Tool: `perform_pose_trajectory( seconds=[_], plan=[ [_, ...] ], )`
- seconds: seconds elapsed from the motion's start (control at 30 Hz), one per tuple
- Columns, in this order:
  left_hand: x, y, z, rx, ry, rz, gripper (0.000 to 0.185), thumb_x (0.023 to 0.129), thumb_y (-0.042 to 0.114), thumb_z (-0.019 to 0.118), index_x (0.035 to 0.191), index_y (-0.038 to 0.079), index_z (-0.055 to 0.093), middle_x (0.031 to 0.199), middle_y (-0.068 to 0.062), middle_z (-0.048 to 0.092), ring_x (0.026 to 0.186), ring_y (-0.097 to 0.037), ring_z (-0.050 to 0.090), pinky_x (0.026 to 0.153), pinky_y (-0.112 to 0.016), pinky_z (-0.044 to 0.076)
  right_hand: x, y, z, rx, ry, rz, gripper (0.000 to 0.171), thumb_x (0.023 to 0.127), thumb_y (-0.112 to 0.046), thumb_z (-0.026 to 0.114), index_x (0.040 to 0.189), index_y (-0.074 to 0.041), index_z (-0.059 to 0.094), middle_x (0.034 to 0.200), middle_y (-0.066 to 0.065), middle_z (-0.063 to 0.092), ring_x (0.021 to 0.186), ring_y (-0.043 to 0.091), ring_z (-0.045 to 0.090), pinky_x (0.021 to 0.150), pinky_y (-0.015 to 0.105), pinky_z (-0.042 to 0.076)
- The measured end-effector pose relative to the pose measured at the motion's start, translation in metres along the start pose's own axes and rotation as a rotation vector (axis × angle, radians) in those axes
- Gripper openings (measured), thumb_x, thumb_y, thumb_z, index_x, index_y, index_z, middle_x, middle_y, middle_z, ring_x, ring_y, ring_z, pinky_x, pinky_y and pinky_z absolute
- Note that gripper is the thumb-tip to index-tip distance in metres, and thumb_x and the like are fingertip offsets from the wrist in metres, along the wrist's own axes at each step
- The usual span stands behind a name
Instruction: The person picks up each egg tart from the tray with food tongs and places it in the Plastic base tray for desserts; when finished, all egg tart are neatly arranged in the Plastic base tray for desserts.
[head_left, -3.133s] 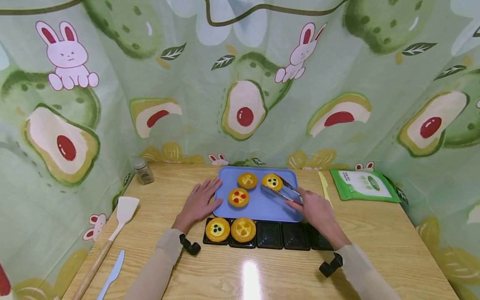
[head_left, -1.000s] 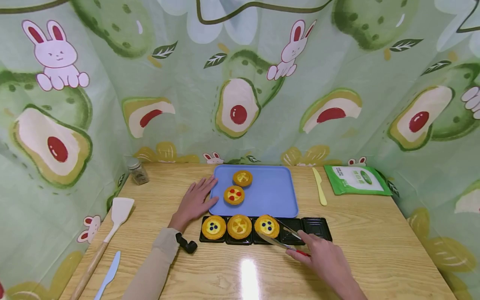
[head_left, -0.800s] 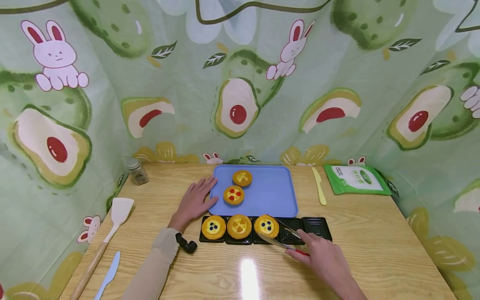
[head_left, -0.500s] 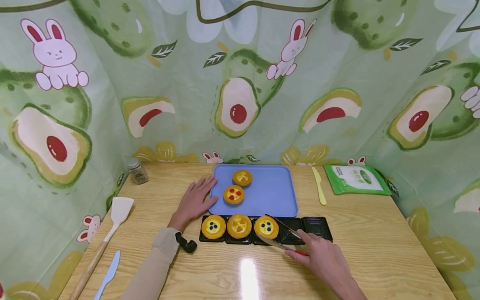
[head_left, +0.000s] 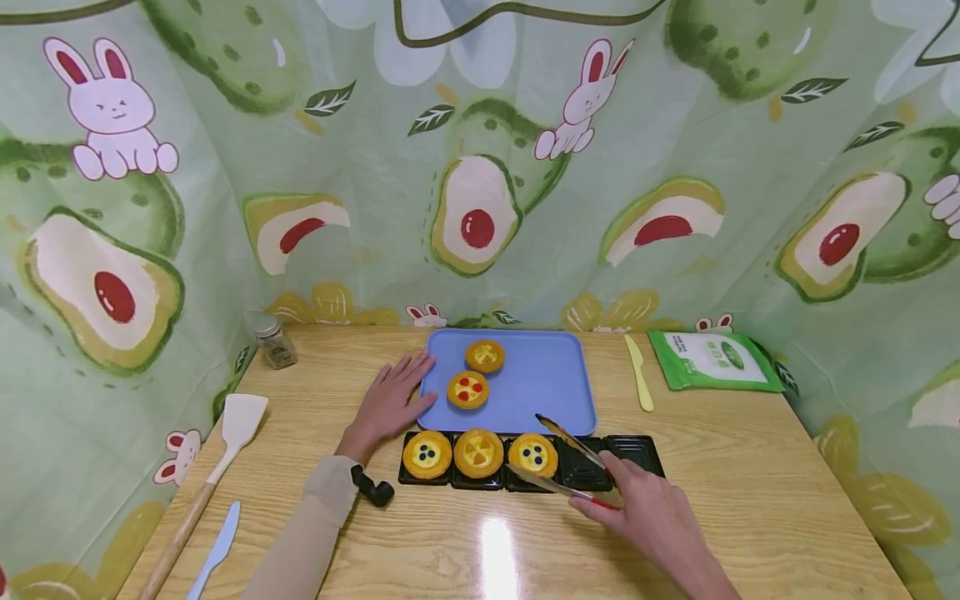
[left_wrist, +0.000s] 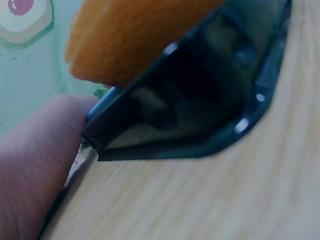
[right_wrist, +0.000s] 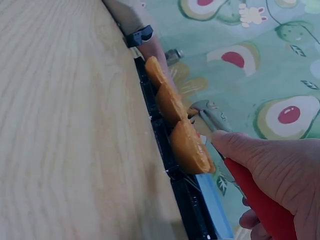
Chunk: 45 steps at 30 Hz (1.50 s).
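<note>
Right hand [head_left: 651,517] gripping tongs [head_left: 567,467] spread beside third tart [head_left: 533,455] in black tray [head_left: 634,451], left hand [head_left: 388,404] flat against blue tray [head_left: 553,383]

L hand [head_left: 390,404] lies flat, fingers spread fwd; R hand [head_left: 645,521] curled in a pinch grip, forearm angled in.

Blueberry tart [head_left: 533,455] moved from blue tray [head_left: 570,392] into black tray [head_left: 637,454], tongs [head_left: 566,467] now spread apart

No words or numbers can be read here. The green pouch [head_left: 712,359] at the back of the table has a white label with small print on it, but the print is too tiny and blurry to read.
</note>
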<state>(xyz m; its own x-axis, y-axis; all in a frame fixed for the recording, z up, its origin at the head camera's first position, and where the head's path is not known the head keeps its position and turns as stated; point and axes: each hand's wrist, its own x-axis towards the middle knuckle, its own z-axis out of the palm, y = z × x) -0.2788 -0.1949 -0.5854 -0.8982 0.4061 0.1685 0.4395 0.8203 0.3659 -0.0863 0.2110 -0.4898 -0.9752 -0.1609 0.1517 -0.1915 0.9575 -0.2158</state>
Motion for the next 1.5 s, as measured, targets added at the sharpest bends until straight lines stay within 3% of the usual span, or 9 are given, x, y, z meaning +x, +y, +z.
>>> perform_pose_trajectory(
  seconds=[0.2,0.57,0.83,1.27,1.5],
  plan=[
    [-0.001,0.000,-0.001,0.006,0.002,-0.002,0.074,0.105,0.062,0.045,0.168,0.028,0.026,0.173,0.006,0.022,0.160,-0.029,0.018,0.128,-0.054,0.012,0.009,0.001,-0.005,0.033,0.034,-0.003,0.067,0.079,-0.071,0.079,0.110,-0.013,0.067,0.072,-0.004,0.056,0.057,0.011,0.044,0.044,0.027,0.034],
    [-0.002,0.004,-0.002,0.004,-0.008,-0.011,0.074,0.105,0.061,0.044,0.168,0.028,0.025,0.173,0.006,0.021,0.161,-0.029,0.018,0.128,-0.056,0.012,0.026,-0.001,-0.011,0.043,0.064,-0.005,0.069,0.077,-0.072,0.079,0.106,-0.011,0.066,0.063,-0.007,0.040,0.050,0.012,0.038,0.042,0.029,0.030],
    [-0.001,0.005,-0.003,-0.004,-0.002,-0.010,0.073,0.105,0.060,0.045,0.168,0.028,0.025,0.173,0.007,0.020,0.161,-0.029,0.018,0.128,-0.055,0.010,0.041,-0.002,-0.014,0.039,0.094,-0.046,0.059,0.079,-0.067,0.081,0.089,-0.014,0.057,0.060,-0.006,0.038,0.045,0.011,0.033,0.041,0.027,0.026],
    [-0.001,0.003,-0.003,0.003,-0.009,-0.012,0.073,0.105,0.061,0.044,0.168,0.029,0.025,0.173,0.009,0.019,0.161,-0.027,0.017,0.128,-0.055,0.011,0.077,0.006,-0.008,0.080,0.086,-0.092,0.054,0.087,-0.056,0.080,0.092,-0.008,0.057,0.069,-0.001,0.053,0.049,0.012,0.042,0.042,0.028,0.034],
    [-0.001,0.003,-0.003,0.003,0.000,-0.003,0.074,0.105,0.060,0.046,0.168,0.027,0.027,0.173,0.006,0.023,0.160,-0.029,0.019,0.127,-0.057,0.014,0.103,0.015,0.001,0.089,0.044,-0.132,0.054,0.091,-0.050,0.079,0.098,-0.001,0.057,0.066,0.001,0.043,0.052,0.015,0.043,0.045,0.029,0.034]
  ],
)
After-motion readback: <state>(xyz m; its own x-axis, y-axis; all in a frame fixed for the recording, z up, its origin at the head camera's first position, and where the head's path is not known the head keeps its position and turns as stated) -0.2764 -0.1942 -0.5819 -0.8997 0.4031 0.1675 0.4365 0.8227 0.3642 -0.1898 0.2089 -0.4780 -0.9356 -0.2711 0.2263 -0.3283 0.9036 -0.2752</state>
